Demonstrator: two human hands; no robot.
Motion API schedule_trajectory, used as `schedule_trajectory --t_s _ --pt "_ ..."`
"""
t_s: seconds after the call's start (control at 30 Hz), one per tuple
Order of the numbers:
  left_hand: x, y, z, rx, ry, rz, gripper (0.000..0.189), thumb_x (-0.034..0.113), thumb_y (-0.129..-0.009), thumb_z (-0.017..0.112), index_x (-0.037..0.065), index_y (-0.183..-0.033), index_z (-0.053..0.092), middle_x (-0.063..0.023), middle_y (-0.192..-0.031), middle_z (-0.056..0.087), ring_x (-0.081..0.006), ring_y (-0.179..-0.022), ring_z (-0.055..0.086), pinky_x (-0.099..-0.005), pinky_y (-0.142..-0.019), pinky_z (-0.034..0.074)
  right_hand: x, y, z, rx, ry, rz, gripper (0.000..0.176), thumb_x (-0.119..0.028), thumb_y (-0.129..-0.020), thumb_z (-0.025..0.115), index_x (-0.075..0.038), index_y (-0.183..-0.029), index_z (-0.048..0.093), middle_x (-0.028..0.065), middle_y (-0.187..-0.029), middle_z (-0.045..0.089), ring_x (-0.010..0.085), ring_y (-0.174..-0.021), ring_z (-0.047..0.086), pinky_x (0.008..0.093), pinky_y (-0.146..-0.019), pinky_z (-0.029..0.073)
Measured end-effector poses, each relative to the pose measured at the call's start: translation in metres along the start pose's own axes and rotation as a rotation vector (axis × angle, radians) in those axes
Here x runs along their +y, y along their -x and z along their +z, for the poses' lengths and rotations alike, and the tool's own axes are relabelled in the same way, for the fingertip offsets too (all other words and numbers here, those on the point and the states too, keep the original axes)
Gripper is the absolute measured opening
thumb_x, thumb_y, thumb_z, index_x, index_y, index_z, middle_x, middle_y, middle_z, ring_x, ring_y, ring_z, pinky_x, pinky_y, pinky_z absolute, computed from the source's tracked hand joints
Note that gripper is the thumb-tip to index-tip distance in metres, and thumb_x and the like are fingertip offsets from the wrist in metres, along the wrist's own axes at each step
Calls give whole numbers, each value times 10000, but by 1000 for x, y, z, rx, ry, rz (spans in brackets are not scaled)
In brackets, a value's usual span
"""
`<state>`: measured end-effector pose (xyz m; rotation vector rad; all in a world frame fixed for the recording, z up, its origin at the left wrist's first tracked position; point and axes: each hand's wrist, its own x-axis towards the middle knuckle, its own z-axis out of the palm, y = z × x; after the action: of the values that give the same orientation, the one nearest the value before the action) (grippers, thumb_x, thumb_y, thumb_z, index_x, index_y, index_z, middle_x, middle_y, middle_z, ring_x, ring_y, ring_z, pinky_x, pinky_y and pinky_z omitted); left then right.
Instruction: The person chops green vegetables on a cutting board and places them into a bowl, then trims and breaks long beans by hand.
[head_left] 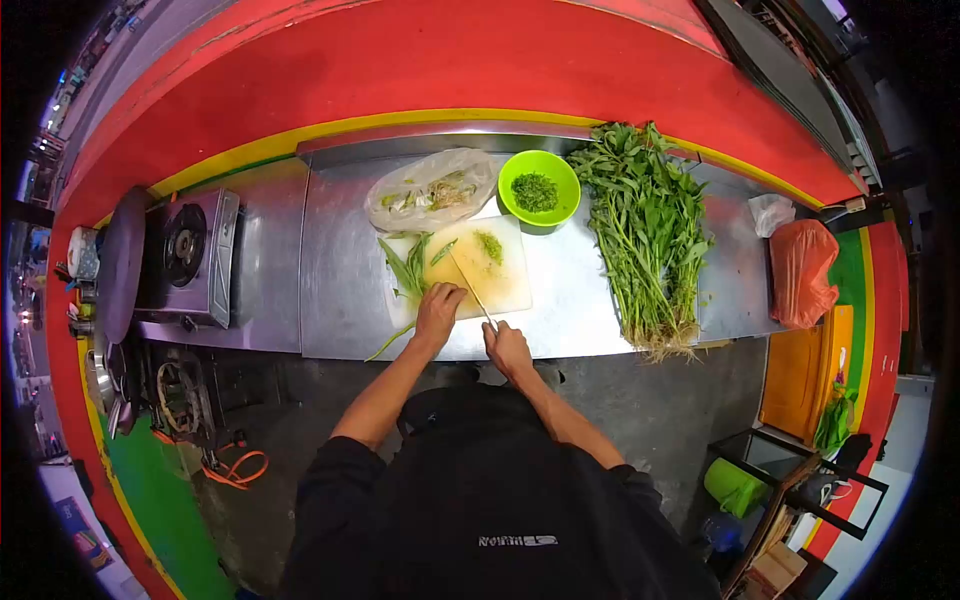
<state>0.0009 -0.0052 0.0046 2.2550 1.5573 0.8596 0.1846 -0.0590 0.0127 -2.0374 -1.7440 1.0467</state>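
Note:
My right hand [508, 346] is closed round the handle of a knife [472, 284], whose blade points up and left over the cutting board [512, 285]. On the board's lower left lies my left hand [438, 312], fingers together; whatever they hold is too small to make out. Green leaves [408, 266] lie at the board's left side, and a long stalk [390, 341] hangs toward the counter's front edge. Chopped greens [489, 247] form a small pile on the board. Behind it stand a green bowl [540, 188] with chopped greens and a clear plastic bag [432, 190] with scraps.
A large bundle of leafy greens [648, 240] with roots lies right of the board on the metal counter [340, 270]. Farther right is a red plastic bag [803, 273]. A gas stove [186, 250] and a large dark pan [124, 265] are at the left.

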Motion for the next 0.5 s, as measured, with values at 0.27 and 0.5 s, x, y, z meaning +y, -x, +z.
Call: schedule_trajectory --t_s 0.27,0.5 --pt "-1 -3 0 44 34 14 176 8 -824 638 32 -983 711 -116 -964 658 -326 -928 627 -431 -835 510 6 7 4 -26 -4 -9 472 -384 -1005 581 73 -904 642 361 -770 658 555 -753 660 603 -686 535" --pt "-1 -1 0 53 21 15 214 20 -814 657 52 -1016 720 -99 -971 659 -314 -922 624 -428 -800 496 3 1 5 -11 34 -30 466 -401 -1007 573 50 -910 639 345 -770 665 544 -755 665 608 -691 533"
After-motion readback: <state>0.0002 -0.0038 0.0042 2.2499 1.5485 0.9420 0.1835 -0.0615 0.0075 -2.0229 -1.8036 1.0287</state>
